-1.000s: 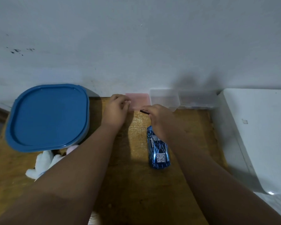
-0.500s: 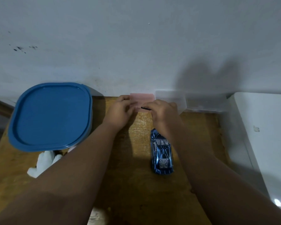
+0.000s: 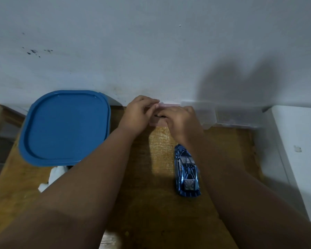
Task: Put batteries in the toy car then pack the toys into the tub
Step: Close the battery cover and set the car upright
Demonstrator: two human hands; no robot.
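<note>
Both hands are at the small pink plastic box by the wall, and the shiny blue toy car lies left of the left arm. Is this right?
Not fully. In the head view the shiny blue toy car lies between the arms, beside the right forearm. The left hand and right hand are indeed at the small pink plastic box.

left hand: at the wall end of the wooden table, fingers curled over the pink case.
right hand: touched the left one and pinched a small dark item at the case; couldn't tell what it was.
pink case: against the wall, mostly hidden by both hands.
toy car: blue, on the table just beside the right forearm.
blue tub lid: lay flat, left of the hands.
plush toy: white, at the lid's near edge, partly behind the left forearm.
clear boxes: along the wall, right of the case.
</note>
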